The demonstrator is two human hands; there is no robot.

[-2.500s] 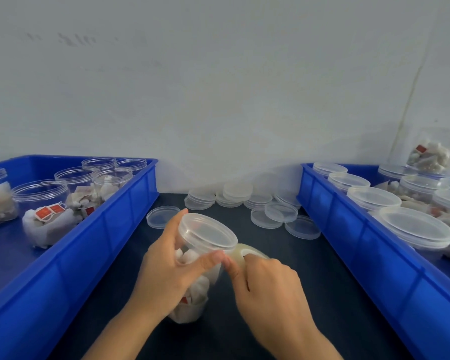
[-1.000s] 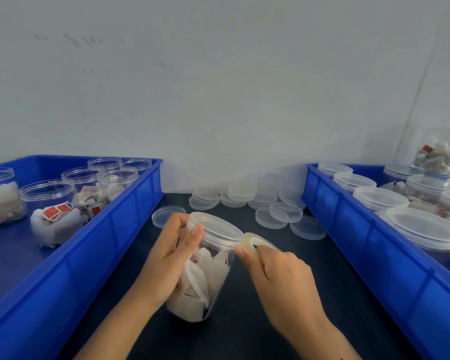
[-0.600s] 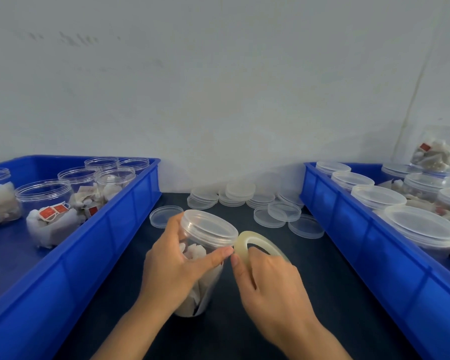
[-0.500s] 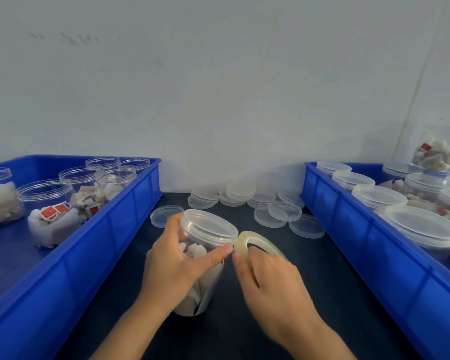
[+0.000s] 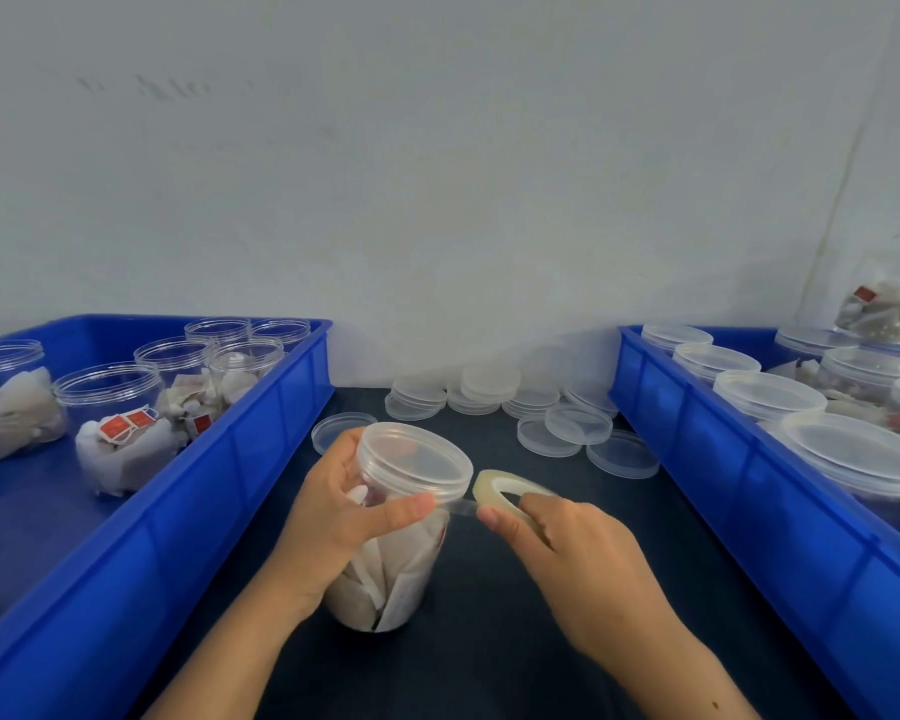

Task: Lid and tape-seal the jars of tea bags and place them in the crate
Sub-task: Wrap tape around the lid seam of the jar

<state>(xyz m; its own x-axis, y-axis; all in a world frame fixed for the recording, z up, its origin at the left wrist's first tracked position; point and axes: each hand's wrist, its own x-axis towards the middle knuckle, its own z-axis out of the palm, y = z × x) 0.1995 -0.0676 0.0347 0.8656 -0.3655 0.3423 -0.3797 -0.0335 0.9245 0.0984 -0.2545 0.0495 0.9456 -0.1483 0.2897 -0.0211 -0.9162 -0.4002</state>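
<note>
on my left i see a blue crate (image 5: 141, 517) with open jars of tea bags (image 5: 113, 423), whose red tags (image 5: 125, 424) are too small for me to read, and on my right a second blue crate (image 5: 739, 491) holds lidded jars (image 5: 853, 454), with loose lids (image 5: 489, 394) on the dark table (image 5: 489, 641) between them. near the middle, my left hand (image 5: 333, 517) grips a lidded jar (image 5: 401, 511) that stands tilted on the table, thumb pressing a clear tape strip (image 5: 458, 507) just under the lid (image 5: 414, 462). my right hand (image 5: 572, 553) pinches the tape roll (image 5: 505, 493) just beside the jar.
</note>
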